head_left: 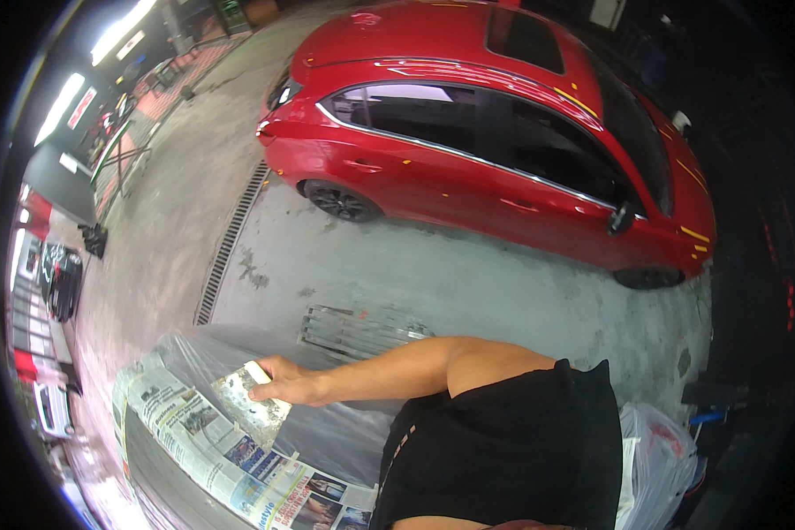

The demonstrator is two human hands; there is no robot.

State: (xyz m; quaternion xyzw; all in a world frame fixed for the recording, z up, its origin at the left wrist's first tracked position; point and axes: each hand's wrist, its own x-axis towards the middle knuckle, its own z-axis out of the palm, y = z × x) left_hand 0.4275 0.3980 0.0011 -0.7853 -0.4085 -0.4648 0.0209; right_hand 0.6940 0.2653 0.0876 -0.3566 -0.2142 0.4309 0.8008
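Over the newspaper (194,420) edging the plastic sheeting (349,442) | right hand (289,382): fingers pinched nearly closed on speckled pale board (253,413) | left hand out of view, can't tell its fingers | I'd hold board flat, grip light, newspaper unruffled

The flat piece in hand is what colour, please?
The flat piece is mottled grey and off-white, best in head view.

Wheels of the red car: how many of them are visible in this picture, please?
2: the rear wheel, toward the left, and the front wheel, toward the right, both on the near side of the red car. Any on its far side are hidden.
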